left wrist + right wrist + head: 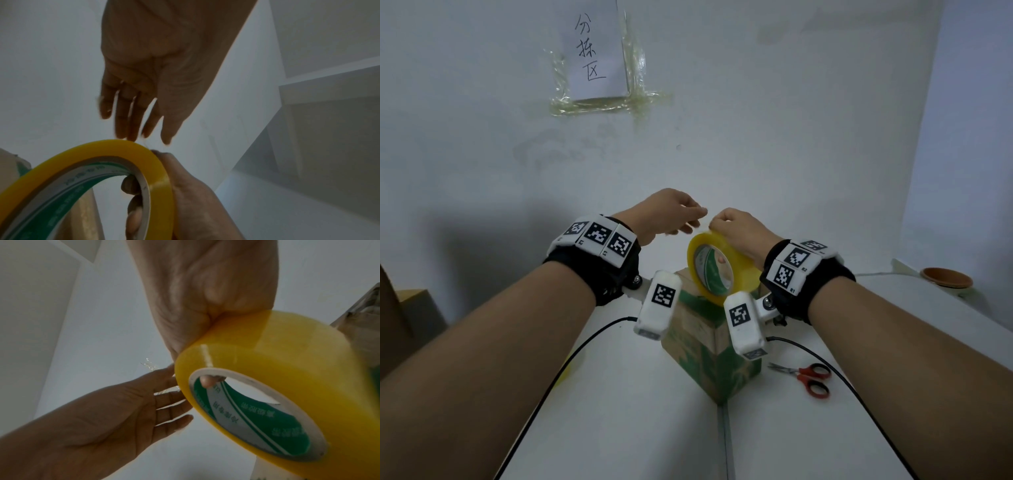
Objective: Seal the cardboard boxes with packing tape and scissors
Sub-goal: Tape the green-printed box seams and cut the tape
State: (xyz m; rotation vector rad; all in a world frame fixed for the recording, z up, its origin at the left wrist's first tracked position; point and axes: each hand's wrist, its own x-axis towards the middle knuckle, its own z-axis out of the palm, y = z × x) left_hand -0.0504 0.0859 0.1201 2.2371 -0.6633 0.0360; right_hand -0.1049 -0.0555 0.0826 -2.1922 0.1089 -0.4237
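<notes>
the right hand grasped the tape roll above the cardboard box. the left hand, fingers straight, touched the roll's far edge. scissors lay right of the box.

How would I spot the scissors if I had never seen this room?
Find the white table and the green-printed cardboard box on it. The scissors lie flat on the tabletop just right of that box, untouched; their red handle loops are the only red thing there.

wall paper sign "分拣区", wristband "R1", "R2"
</notes>
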